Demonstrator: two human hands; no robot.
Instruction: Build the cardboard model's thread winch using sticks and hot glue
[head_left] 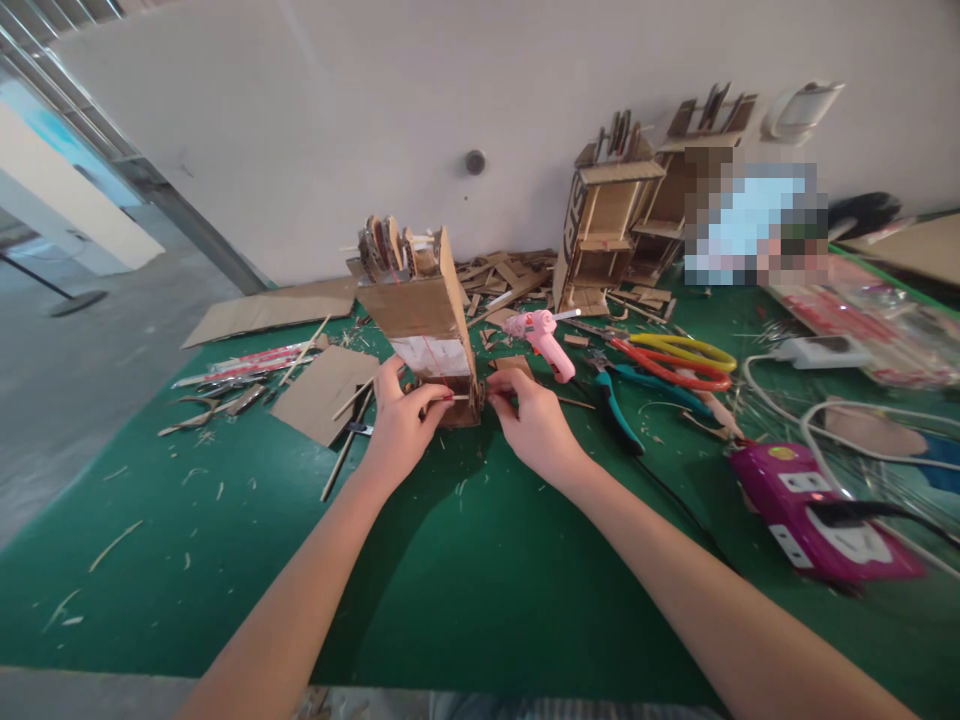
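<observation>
A tall cardboard model (424, 305) stands on the green table (450, 580), with small cardboard wheels at its top and a red thread running down its front. My left hand (401, 420) pinches a thin wooden stick at the model's base, fingers closed. My right hand (532, 415) grips the other side of the base, fingers pinched on the same stick or the cardboard there; I cannot tell which.
A pink glue gun (544, 340) lies just right of the model. Beyond it are pliers (622, 400), scissors with red and yellow handles (675, 358), a purple power strip (817, 510), white cables, cardboard sheets (330, 390), scraps, and further cardboard models (607, 230) by the wall.
</observation>
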